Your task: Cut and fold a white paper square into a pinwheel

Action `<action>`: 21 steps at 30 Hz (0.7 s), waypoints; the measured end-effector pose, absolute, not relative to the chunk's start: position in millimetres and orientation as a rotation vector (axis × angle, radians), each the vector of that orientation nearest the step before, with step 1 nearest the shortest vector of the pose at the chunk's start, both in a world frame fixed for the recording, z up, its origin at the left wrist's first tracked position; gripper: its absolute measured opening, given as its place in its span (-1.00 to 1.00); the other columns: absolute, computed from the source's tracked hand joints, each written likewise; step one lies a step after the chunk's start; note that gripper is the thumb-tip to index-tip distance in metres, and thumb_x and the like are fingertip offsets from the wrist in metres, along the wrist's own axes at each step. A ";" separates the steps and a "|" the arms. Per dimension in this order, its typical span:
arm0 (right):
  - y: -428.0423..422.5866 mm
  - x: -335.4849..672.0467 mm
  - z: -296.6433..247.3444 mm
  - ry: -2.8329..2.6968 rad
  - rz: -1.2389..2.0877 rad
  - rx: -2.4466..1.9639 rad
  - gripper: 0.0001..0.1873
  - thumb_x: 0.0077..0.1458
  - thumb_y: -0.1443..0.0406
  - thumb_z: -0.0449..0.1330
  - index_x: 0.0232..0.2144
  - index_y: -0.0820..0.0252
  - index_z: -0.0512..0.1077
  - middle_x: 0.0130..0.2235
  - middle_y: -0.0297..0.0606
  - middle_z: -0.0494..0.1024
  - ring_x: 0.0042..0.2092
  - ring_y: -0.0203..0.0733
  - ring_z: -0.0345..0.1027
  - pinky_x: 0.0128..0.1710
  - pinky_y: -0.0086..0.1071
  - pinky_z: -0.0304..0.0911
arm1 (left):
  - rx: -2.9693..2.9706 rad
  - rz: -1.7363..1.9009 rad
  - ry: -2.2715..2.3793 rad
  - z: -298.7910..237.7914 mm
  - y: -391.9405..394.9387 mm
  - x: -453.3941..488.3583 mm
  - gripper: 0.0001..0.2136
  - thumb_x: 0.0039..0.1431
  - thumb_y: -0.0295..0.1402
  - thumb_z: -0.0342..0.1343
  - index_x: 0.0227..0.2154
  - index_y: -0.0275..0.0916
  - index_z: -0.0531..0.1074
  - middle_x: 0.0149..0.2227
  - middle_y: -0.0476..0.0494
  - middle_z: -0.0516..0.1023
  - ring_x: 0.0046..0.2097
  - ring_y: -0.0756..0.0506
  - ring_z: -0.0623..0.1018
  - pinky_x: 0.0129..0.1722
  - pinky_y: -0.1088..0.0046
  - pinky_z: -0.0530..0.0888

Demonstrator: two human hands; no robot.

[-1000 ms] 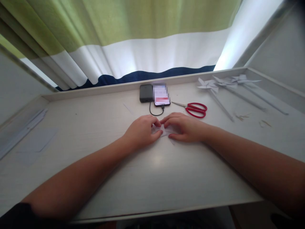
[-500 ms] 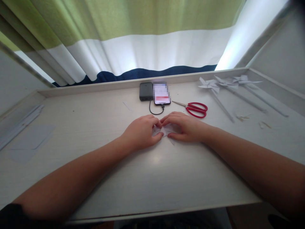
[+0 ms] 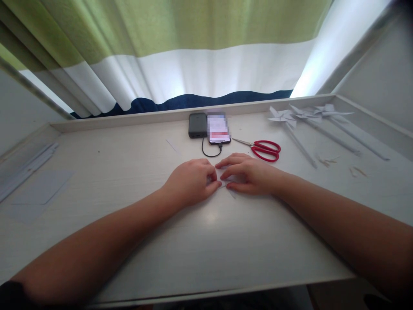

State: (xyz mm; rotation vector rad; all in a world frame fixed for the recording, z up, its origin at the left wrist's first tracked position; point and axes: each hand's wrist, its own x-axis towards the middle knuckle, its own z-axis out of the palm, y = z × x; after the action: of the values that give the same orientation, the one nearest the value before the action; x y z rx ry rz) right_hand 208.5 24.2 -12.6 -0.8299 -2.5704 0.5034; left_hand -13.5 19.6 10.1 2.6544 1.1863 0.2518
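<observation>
A small piece of folded white paper (image 3: 236, 178) was held between the two hands on the white tabletop (image 3: 206, 249), just right of the left hand (image 3: 192, 181) and partly under the fingers of the right hand (image 3: 250, 174). Neither hand could be called nearer, since the paper was reached by both. Its long axis seemed to be laid sideways, from one hand to the other, though much of its outline was hidden; a thin tip was left showing on the near side of the right thumb.

The left hand was curled, with only a narrow gap left between thumb and bent fingers; whether the paper was pinched there or merely pressed could not be told. The right hand was half spread, its thumb kept apart from the fingers, and the paper was covered rather than gripped.

Beyond the right hand, red-handled scissors (image 3: 252, 144) were laid with the blades pointed leftward. Farther to its right, three paper pinwheels (image 3: 282, 116) were set out on their sticks.
</observation>
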 end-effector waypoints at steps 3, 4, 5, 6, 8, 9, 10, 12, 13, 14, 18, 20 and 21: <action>25.7 209.8 -14.0 -2.565 0.515 -0.830 -0.85 0.08 0.26 0.26 -0.26 0.07 0.57 0.04 -0.21 0.51 0.05 -0.05 0.34 0.11 -0.07 0.20 | 2.662 0.228 1.185 12.0 18.2 -13.1 -0.79 0.14 -0.18 0.08 -0.39 -0.15 0.54 -0.24 -0.07 0.54 -0.25 -0.14 0.52 -0.24 0.29 0.43; 25.9 210.1 -14.2 -2.564 0.517 -0.832 -0.86 0.08 0.26 0.26 -0.26 0.06 0.57 0.04 -0.21 0.50 0.05 -0.06 0.35 0.11 -0.08 0.20 | 2.663 0.225 1.186 12.4 18.0 -13.0 -0.79 0.14 -0.17 0.08 -0.40 -0.15 0.54 -0.24 -0.06 0.55 -0.24 -0.14 0.52 -0.24 0.29 0.43; 25.9 210.2 -14.4 -2.562 0.517 -0.834 -0.86 0.08 0.26 0.26 -0.26 0.06 0.57 0.04 -0.21 0.50 0.05 -0.06 0.35 0.11 -0.09 0.20 | 2.662 0.222 1.186 12.7 17.8 -12.9 -0.79 0.14 -0.17 0.08 -0.40 -0.15 0.54 -0.24 -0.07 0.55 -0.24 -0.14 0.52 -0.24 0.29 0.43; 25.8 210.3 -14.4 -2.561 0.516 -0.836 -0.86 0.08 0.26 0.26 -0.26 0.06 0.57 0.04 -0.21 0.51 0.05 -0.07 0.35 0.11 -0.09 0.21 | 2.660 0.218 1.185 12.8 17.8 -12.9 -0.79 0.14 -0.17 0.07 -0.40 -0.15 0.54 -0.24 -0.07 0.55 -0.24 -0.14 0.52 -0.24 0.29 0.43; 25.4 210.2 -14.4 -2.562 0.511 -0.835 -0.86 0.09 0.27 0.25 -0.26 0.06 0.57 0.04 -0.21 0.51 0.04 -0.07 0.36 0.11 -0.10 0.21 | 2.659 0.210 1.183 12.8 17.7 -13.0 -0.78 0.15 -0.17 0.07 -0.40 -0.16 0.54 -0.25 -0.07 0.55 -0.25 -0.14 0.52 -0.24 0.29 0.43; 25.2 210.1 -14.5 -2.563 0.505 -0.832 -0.85 0.09 0.26 0.25 -0.25 0.06 0.57 0.04 -0.21 0.51 0.05 -0.07 0.35 0.11 -0.09 0.21 | 2.660 0.209 1.183 12.8 17.7 -13.1 -0.78 0.15 -0.17 0.06 -0.39 -0.16 0.54 -0.25 -0.07 0.55 -0.25 -0.14 0.53 -0.24 0.29 0.43; 25.1 210.1 -14.6 -2.567 0.499 -0.829 -0.84 0.09 0.26 0.25 -0.24 0.06 0.57 0.04 -0.22 0.50 0.05 -0.07 0.35 0.11 -0.09 0.21 | 2.661 0.211 1.186 12.7 17.7 -13.2 -0.78 0.15 -0.17 0.06 -0.39 -0.15 0.54 -0.25 -0.06 0.55 -0.25 -0.14 0.53 -0.24 0.29 0.43; 25.2 210.2 -15.2 -2.573 0.487 -0.818 -0.82 0.10 0.25 0.24 -0.22 0.06 0.56 0.05 -0.22 0.50 0.05 -0.07 0.35 0.11 -0.09 0.20 | 2.663 0.213 1.193 12.7 17.7 -13.4 -0.78 0.16 -0.18 0.05 -0.39 -0.15 0.54 -0.26 -0.06 0.55 -0.25 -0.14 0.53 -0.25 0.29 0.43; 25.3 210.4 -15.6 -2.573 0.482 -0.815 -0.81 0.10 0.25 0.24 -0.21 0.07 0.56 0.05 -0.21 0.50 0.05 -0.07 0.35 0.11 -0.09 0.20 | 2.664 0.213 1.196 12.7 17.8 -13.4 -0.78 0.16 -0.18 0.05 -0.39 -0.15 0.54 -0.26 -0.06 0.55 -0.26 -0.14 0.53 -0.26 0.29 0.43; 25.5 210.5 -15.9 -2.573 0.478 -0.813 -0.80 0.10 0.25 0.24 -0.19 0.07 0.55 0.05 -0.21 0.50 0.05 -0.07 0.34 0.11 -0.09 0.20 | 2.666 0.213 1.196 12.6 17.9 -13.3 -0.78 0.16 -0.18 0.05 -0.39 -0.15 0.53 -0.26 -0.05 0.55 -0.26 -0.13 0.53 -0.27 0.29 0.43; 25.9 210.7 -16.6 -2.569 0.478 -0.806 -0.75 0.09 0.25 0.24 -0.14 0.09 0.53 0.03 -0.19 0.51 0.05 -0.05 0.34 0.11 -0.07 0.20 | 2.670 0.223 1.191 12.4 18.4 -12.7 -0.79 0.16 -0.19 0.05 -0.39 -0.15 0.53 -0.27 -0.06 0.55 -0.26 -0.13 0.52 -0.27 0.31 0.42; 25.7 210.4 -16.3 -2.562 0.487 -0.815 -0.71 0.07 0.25 0.25 -0.11 0.10 0.51 0.03 -0.17 0.51 0.05 -0.04 0.34 0.11 -0.05 0.20 | 2.665 0.229 1.197 12.1 18.6 -12.4 -0.79 0.15 -0.20 0.05 -0.39 -0.16 0.53 -0.28 -0.06 0.55 -0.27 -0.12 0.52 -0.28 0.32 0.42; 25.6 210.2 -16.0 -2.559 0.494 -0.820 -0.69 0.07 0.24 0.26 -0.10 0.11 0.50 0.03 -0.17 0.51 0.05 -0.03 0.34 0.11 -0.05 0.20 | 2.662 0.232 1.201 12.0 18.7 -12.3 -0.80 0.15 -0.20 0.06 -0.39 -0.16 0.53 -0.28 -0.06 0.55 -0.27 -0.12 0.52 -0.29 0.32 0.42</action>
State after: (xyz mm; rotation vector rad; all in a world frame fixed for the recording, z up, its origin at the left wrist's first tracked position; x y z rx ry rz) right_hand 210.2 25.6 -16.0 -0.8202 -2.5586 0.4940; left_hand -12.3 18.7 12.0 2.6616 1.2008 0.2320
